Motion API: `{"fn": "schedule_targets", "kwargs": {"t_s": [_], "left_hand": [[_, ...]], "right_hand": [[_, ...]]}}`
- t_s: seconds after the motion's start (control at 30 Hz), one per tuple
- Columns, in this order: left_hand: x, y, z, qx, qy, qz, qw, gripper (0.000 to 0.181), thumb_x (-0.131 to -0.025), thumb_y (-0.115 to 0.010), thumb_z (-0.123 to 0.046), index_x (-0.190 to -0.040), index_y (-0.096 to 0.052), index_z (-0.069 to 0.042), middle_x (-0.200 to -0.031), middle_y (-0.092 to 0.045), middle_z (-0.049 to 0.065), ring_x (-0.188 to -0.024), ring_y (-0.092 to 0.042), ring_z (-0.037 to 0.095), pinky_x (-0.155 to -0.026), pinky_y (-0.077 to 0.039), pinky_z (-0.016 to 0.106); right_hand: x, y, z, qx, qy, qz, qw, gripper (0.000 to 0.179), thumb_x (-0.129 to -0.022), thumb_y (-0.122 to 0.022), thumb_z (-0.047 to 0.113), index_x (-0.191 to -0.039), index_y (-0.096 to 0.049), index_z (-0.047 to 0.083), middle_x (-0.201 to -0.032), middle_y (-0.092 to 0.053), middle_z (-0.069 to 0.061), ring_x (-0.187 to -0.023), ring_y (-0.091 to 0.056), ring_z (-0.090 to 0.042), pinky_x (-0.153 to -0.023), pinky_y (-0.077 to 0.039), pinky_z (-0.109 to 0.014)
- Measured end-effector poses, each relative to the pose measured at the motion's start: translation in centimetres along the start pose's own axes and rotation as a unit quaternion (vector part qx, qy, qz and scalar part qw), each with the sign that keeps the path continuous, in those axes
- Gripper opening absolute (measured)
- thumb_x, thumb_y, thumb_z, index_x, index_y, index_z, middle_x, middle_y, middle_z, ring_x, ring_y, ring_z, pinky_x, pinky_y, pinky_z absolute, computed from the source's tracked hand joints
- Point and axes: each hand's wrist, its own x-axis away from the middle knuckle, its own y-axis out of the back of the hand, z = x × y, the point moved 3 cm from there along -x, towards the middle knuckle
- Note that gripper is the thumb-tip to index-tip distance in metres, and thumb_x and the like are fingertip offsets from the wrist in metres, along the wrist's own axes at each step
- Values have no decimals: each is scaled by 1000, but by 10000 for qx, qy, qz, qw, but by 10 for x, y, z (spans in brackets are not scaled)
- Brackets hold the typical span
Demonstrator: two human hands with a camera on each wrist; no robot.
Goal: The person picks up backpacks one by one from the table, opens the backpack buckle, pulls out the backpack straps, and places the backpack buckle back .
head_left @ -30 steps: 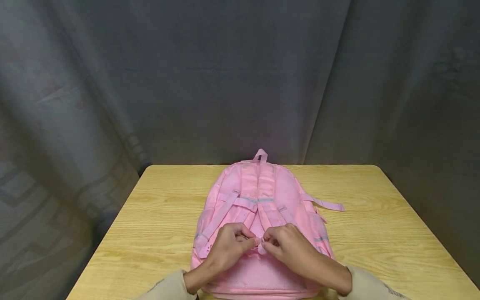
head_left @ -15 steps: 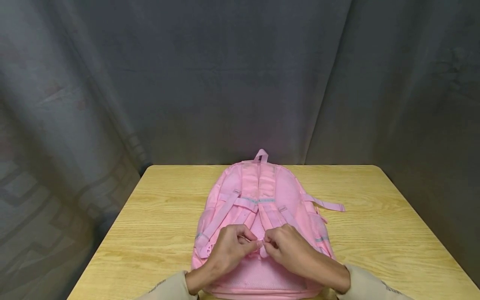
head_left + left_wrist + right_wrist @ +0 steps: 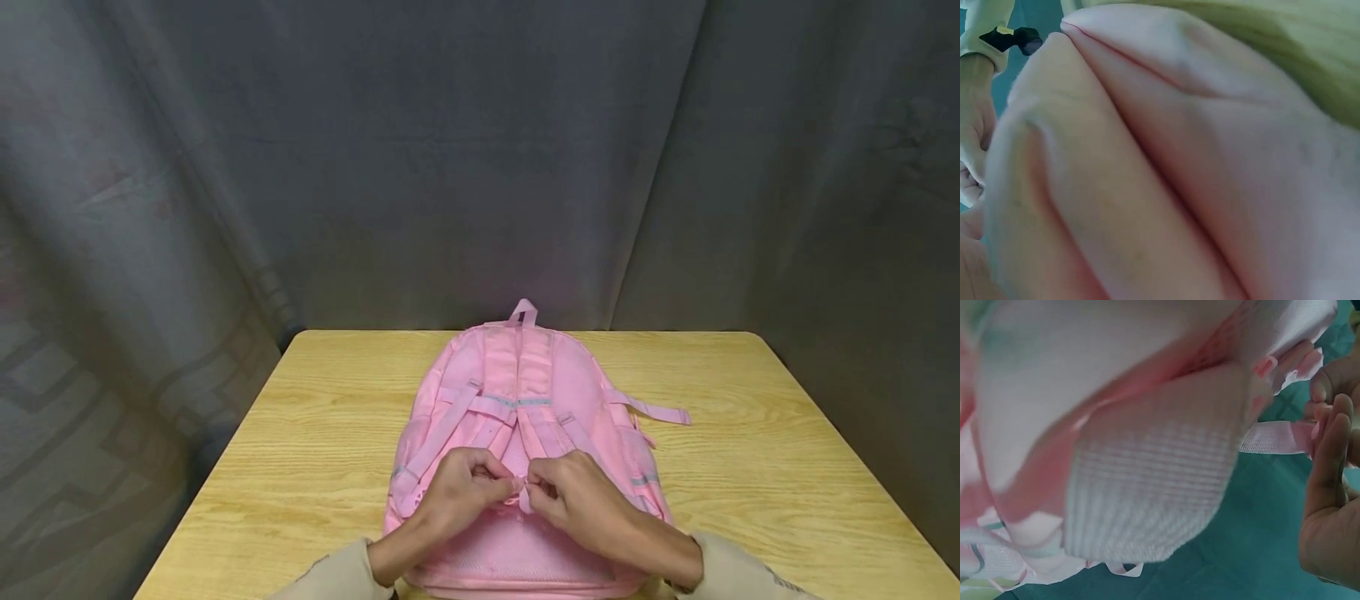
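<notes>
A pink backpack point(image 3: 517, 550) lies on the table with its shoulder straps facing up. My left hand point(image 3: 461, 492) pinches something small at the middle of its lower back, between thumb and forefinger. Right beside it, fingertip to fingertip, my right hand point(image 3: 577, 500) pinches a short piece of pink webbing strap point(image 3: 524, 502). In the right wrist view a pink webbing strap point(image 3: 1272, 437) runs into the pinching fingers. The fingertips hide most of the piece between them, and I cannot tell whether it is a buckle. Pink fabric fills most of the left wrist view.
The backpack rests on a wood-grain table point(image 3: 330, 433). A loose side strap point(image 3: 660, 412) sticks out to the right, and the top carry loop point(image 3: 524, 312) points to the back edge. Grey curtains point(image 3: 465, 167) hang behind and at both sides.
Both hands stay at the same spot with only slight finger movement. The webbing by the right fingertips shifts a little. The backpack has hardly moved.
</notes>
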Motion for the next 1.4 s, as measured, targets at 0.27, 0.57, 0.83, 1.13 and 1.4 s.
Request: {"fn": "schedule_targets", "kwargs": {"t_s": [0.27,0.57,0.83,1.13,1.4], "left_hand": [[-2,-1,6,963,559,92,9937,14,-83,-70,1,-91,-66,13,-73,-71,8,-66,-70,18,-69,-63,40],[-1,-1,5,1047,545,-19,9930,16,-84,-71,0,-93,-66,13,-79,-73,12,-69,-70,14,-69,-63,36],[2,-2,1,-145,-29,-229,9996,14,-81,-79,-9,-84,-71,2,-74,-73,11,-62,-66,15,-53,-55,23],[6,-4,0,-501,-338,-96,9981,13,-81,-80,-10,-81,-70,-2,-73,-73,14,-62,-71,29,-51,-57,30],[6,-4,-2,-448,-328,-9,9985,15,-80,-81,-11,-82,-70,-1,-73,-73,14,-57,-66,15,-47,-49,19]], "right_hand": [[4,-1,2,283,432,-427,9978,31,-77,-66,-3,-65,-53,23,-55,-40,23,-51,-29,15,-40,-28,-6],[4,-1,3,794,606,-724,9924,27,-80,-70,3,-66,-58,22,-54,-47,22,-52,-29,17,-41,-28,-4],[2,1,1,898,201,-314,9953,15,-82,-71,6,-71,-69,15,-59,-61,15,-53,-38,13,-46,-36,-6],[0,0,5,969,-179,155,9950,17,-80,-68,4,-67,-67,16,-51,-44,19,-49,-29,9,-42,-30,-11],[1,1,6,859,100,18,9963,31,-79,-67,1,-61,-52,22,-53,-32,22,-50,-23,10,-41,-23,-8]]}}
